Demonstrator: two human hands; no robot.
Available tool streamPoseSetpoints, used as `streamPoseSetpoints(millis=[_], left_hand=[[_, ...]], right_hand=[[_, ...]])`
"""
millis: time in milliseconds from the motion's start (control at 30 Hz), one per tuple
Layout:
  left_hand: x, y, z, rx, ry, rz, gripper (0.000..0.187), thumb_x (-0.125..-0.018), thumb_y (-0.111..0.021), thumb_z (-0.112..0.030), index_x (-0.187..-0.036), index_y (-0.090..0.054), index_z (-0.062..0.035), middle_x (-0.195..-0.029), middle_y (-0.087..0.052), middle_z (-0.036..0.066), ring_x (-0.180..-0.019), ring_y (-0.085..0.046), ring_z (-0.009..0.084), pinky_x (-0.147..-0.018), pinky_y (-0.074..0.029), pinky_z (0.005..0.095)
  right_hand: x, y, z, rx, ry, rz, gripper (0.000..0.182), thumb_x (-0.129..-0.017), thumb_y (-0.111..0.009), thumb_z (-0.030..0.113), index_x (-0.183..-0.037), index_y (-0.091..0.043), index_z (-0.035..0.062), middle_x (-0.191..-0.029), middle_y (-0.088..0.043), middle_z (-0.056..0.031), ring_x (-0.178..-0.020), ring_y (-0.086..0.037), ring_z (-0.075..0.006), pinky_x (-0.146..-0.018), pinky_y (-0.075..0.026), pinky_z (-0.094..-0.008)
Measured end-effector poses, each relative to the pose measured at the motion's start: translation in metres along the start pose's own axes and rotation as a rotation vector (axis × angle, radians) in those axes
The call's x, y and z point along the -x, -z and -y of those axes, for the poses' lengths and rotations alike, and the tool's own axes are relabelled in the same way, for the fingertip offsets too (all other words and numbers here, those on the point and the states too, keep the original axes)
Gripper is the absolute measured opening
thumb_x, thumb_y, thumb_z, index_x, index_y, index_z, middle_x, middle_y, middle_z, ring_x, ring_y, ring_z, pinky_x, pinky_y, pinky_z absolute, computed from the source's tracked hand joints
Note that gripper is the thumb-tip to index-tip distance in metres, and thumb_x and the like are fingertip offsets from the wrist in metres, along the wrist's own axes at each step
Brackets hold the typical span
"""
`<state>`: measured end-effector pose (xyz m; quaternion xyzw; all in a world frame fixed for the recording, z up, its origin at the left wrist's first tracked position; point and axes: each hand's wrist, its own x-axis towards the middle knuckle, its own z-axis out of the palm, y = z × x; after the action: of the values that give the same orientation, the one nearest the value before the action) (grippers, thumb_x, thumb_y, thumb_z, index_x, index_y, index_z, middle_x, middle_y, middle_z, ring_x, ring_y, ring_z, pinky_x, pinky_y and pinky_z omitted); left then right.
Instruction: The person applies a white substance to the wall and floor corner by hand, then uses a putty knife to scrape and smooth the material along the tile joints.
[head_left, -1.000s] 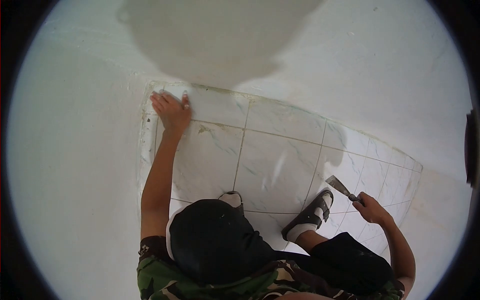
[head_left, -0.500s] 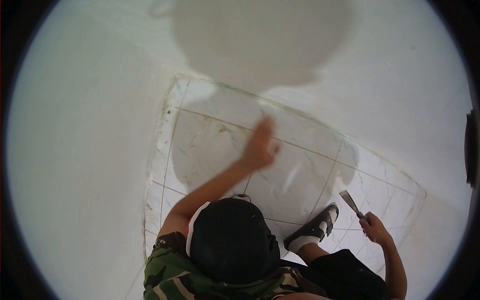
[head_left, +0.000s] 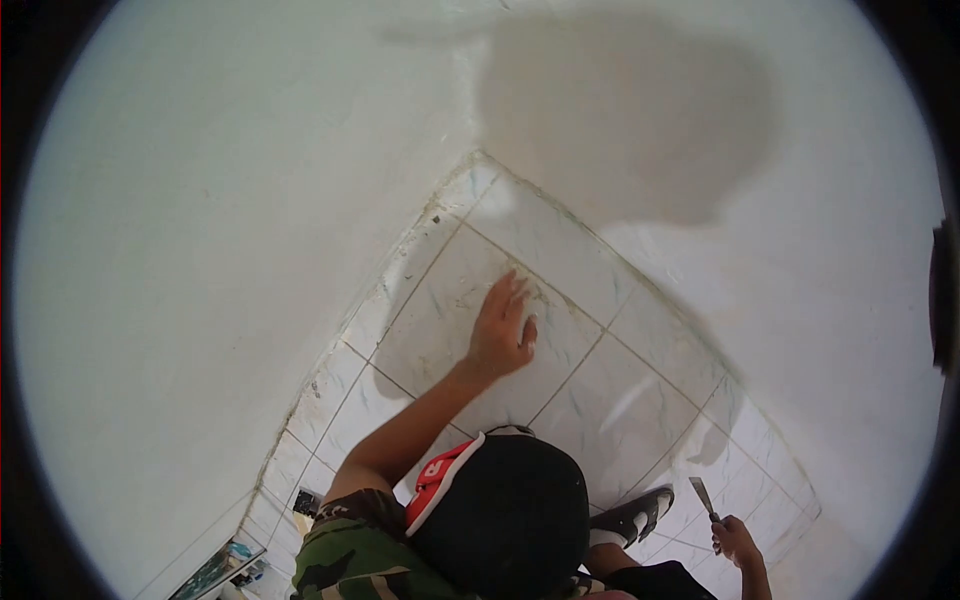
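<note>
My left hand (head_left: pixel 500 335) is stretched out over the white tiles, fingers extended and a little spread, thumb apart. It holds nothing; whether the fingertips touch the tile is hard to tell. Bits of dirt or residue (head_left: pixel 540 294) mark the tile by the fingertips. At lower right, my right hand (head_left: pixel 737 541) is closed around the dark handle of a scraper (head_left: pixel 703 495). Its flat metal blade points up and away from the hand, apart from the wall.
Two pale walls (head_left: pixel 250 200) meet at a corner above the tiled floor (head_left: pixel 570 400). A black cap (head_left: pixel 510 510) and a sandaled foot (head_left: pixel 632 517) are in view. Assorted items (head_left: pixel 230 565) lie at lower left. A large shadow falls on the right wall.
The view has turned, so the corner sits farther right. My left hand, blurred before, is lower and more left in view. My right hand keeps the scraper, now lower in the frame.
</note>
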<state>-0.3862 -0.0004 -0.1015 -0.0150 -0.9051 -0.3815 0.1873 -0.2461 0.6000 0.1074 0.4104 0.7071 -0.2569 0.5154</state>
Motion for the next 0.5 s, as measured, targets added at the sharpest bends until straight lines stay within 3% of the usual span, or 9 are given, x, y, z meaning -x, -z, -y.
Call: streamPoseSetpoints(millis=[367, 500], left_hand=[[0.003, 0.020, 0.007, 0.008, 0.064, 0.055, 0.041, -0.081, -0.064, -0.003, -0.119, -0.054, 0.0094, -0.129, -0.053, 0.027, -0.131, -0.047, 0.0451, -0.108, -0.041, 0.0502], [-0.025, 0.021, 0.028, -0.092, 0.037, 0.038, 0.049, -0.083, -0.064, -0.006, -0.126, -0.049, 0.0130, -0.135, -0.046, 0.031, -0.133, -0.043, 0.0472, -0.110, -0.038, 0.0513]], right_hand=[[-0.009, 0.002, 0.021, 0.113, -0.006, -0.019, 0.019, -0.096, -0.059, 0.018, -0.093, -0.048, 0.0021, -0.070, -0.053, -0.0046, -0.057, -0.051, -0.0141, -0.051, -0.045, -0.0329], [-0.002, -0.002, 0.022, 0.174, -0.011, -0.046, 0.019, -0.096, -0.058, 0.018, -0.091, -0.048, 0.0027, -0.071, -0.053, -0.0042, -0.058, -0.051, -0.0143, -0.052, -0.045, -0.0329]])
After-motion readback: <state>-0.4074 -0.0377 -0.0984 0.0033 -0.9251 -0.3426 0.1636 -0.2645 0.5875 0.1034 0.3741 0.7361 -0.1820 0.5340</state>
